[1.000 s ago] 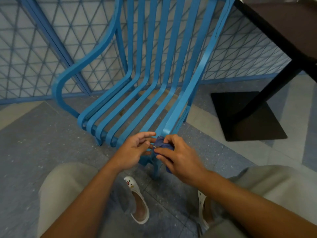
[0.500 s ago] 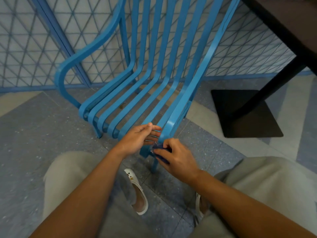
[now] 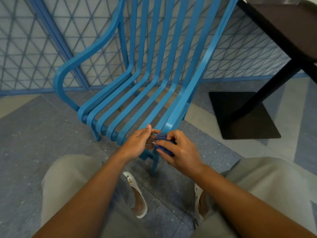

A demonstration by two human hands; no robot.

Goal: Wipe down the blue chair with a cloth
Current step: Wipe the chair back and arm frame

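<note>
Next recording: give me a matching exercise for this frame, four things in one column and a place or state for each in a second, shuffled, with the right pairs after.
Things:
1. cloth
2. blue chair
3. dark table
4. white shoe

Places or states:
A. on the floor between the knees
B. upper right, on a flat black base
C. bunched between both hands
D. slatted, standing before a lattice wall

Pairs: 1-C, 2-D, 3-B, 4-A

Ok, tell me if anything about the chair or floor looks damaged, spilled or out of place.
Nothing stands out. The blue chair stands upright with its slats unbroken, and no spill shows on the floor. A small dark speck shows between the slats; I cannot tell what.
</note>
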